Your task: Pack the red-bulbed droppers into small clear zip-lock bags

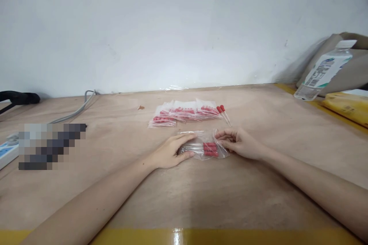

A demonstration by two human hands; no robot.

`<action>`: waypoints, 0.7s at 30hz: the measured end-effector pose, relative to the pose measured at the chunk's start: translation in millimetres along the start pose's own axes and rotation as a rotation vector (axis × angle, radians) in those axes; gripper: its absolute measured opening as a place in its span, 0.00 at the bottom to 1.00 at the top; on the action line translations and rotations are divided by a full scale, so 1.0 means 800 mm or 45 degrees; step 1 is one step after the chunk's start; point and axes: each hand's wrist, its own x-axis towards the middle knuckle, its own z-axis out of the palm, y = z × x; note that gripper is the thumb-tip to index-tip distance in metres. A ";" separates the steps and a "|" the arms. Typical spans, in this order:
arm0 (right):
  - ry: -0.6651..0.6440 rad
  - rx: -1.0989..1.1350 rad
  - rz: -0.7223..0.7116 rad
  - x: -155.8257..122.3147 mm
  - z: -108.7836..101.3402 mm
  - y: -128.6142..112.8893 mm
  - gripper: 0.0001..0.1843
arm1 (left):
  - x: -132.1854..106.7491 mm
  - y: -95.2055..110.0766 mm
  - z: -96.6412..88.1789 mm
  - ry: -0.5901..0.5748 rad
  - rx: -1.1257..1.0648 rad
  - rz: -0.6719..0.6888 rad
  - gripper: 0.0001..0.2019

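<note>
1. My L hand [169,154] rests at the L end of a clear, flat plastic bag [201,156], thumb & fingers spread apart, one side along the far edge, the other along the near edge.
2. My R hand [244,143] has thumb & fingers pinching the bag's R edge, film slightly raised there.
3. Bag lies on the brown wooden worktop [218,203], betw. both hands; inside are slim clear droppers w/ red bulbs [211,149], lying sideways, bulbs to the R. Looks like approx. three, but film glare makes my count unsure.
4. Just behind: overlapping row of clear packets w/ red-bulbed droppers [184,113]; two loose red-bulbed droppers [220,109] at its R end.
5. Far R: clear plastic bottle w/ white cap [326,69], tilted, nr. a yellow packet [347,105].
</note>
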 end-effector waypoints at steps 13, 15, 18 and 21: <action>0.700 -0.813 0.483 0.101 -0.075 -0.003 0.12 | -0.004 -0.006 0.005 0.041 -0.050 0.017 0.20; 0.598 -0.847 0.559 0.113 -0.074 -0.006 0.08 | -0.004 -0.005 0.004 0.023 -0.060 0.025 0.20; 0.564 -0.833 0.583 0.121 -0.073 -0.011 0.05 | -0.004 -0.004 0.004 0.024 -0.045 0.041 0.18; 0.605 -0.748 0.545 0.113 -0.078 -0.012 0.11 | -0.003 -0.003 0.004 0.076 0.030 0.063 0.17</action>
